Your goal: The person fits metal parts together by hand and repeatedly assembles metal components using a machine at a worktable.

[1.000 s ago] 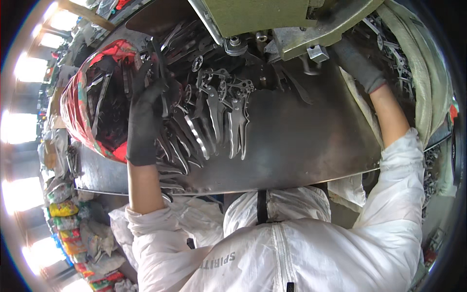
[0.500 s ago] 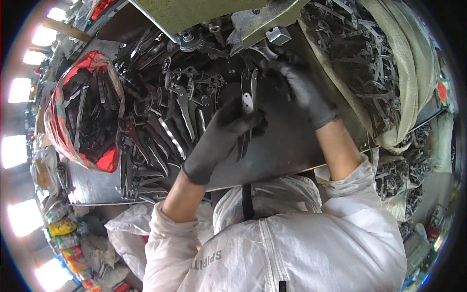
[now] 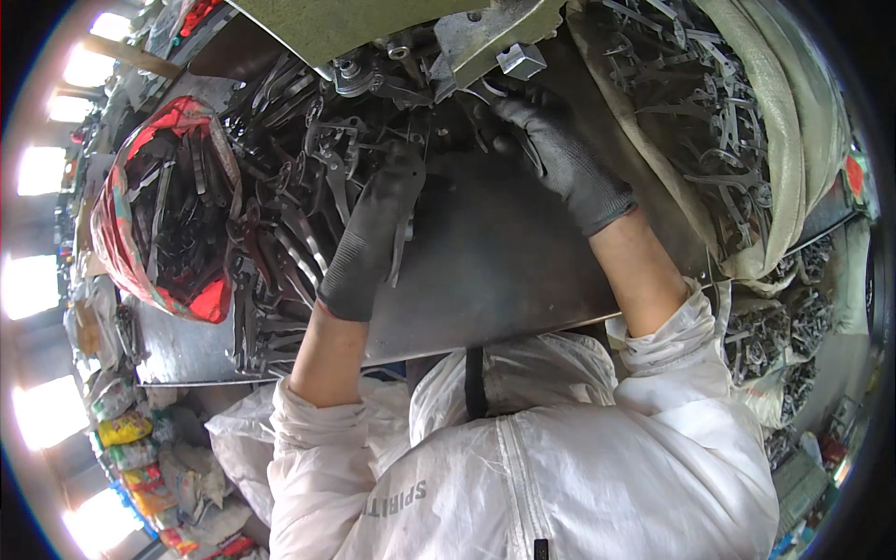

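Note:
My left hand (image 3: 373,210), in a dark grey work glove, reaches over the near edge of the pile of dark metal lever parts (image 3: 299,233). A long flat metal lever (image 3: 401,247) sticks out along its palm side; the fingertips are partly hidden among the parts. At the machine's underside, my right hand (image 3: 551,140), gloved alike, is closed with its fingers close to a small metal block (image 3: 521,62). A pale curved metal lever (image 3: 491,91) shows at these fingers, and a thin bright edge of metal (image 3: 534,152) shows beside the thumb.
The green machine body (image 3: 355,23) overhangs the far side of the steel table (image 3: 485,252). A red-edged sack (image 3: 107,224) of dark levers stands at the left. To the right, a large beige sack (image 3: 784,187) holds many metal parts. Stuffed bags lie beyond the table's left end.
My left hand has moved left and away from me with the lever, from the table's middle to the pile. My right hand has shifted slightly left and farther in at the machine.

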Action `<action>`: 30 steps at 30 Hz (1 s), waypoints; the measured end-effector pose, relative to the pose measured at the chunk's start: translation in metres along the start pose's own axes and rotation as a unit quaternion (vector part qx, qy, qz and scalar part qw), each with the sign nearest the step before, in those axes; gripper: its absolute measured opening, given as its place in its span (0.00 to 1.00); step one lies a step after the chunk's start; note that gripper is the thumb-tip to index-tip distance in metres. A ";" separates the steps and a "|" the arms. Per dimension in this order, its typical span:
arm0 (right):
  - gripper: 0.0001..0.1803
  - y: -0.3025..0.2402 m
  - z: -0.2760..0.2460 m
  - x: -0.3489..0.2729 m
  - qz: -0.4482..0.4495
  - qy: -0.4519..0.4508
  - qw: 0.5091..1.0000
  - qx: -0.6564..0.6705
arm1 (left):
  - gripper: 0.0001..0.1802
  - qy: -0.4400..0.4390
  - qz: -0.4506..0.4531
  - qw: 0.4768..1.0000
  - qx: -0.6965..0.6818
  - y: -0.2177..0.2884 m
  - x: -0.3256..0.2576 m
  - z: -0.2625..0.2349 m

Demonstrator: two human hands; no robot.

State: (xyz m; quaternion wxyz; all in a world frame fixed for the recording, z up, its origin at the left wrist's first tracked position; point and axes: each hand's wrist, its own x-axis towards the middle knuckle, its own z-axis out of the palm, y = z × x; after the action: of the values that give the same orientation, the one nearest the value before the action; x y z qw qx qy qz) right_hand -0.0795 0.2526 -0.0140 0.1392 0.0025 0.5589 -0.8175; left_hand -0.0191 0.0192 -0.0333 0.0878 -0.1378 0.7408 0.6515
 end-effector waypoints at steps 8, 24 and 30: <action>0.19 0.005 0.003 0.001 -0.012 -0.054 0.995 -0.078 | 0.15 -0.049 -0.033 0.994 -0.096 0.025 0.000 0.019; 0.17 -0.002 0.012 -0.007 -0.010 -0.056 0.987 -0.149 | 0.15 -0.059 -0.036 0.993 -0.097 0.043 0.002 0.030; 0.15 0.003 0.008 -0.003 -0.027 -0.048 0.980 -0.192 | 0.16 -0.041 -0.050 0.991 -0.117 0.041 0.009 0.035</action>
State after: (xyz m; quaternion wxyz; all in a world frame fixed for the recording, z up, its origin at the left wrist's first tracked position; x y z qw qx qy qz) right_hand -0.0745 0.2444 -0.0133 0.1414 -0.0787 0.6978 -0.6978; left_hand -0.0422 0.0572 -0.0018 0.1337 -0.1568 0.6477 0.7335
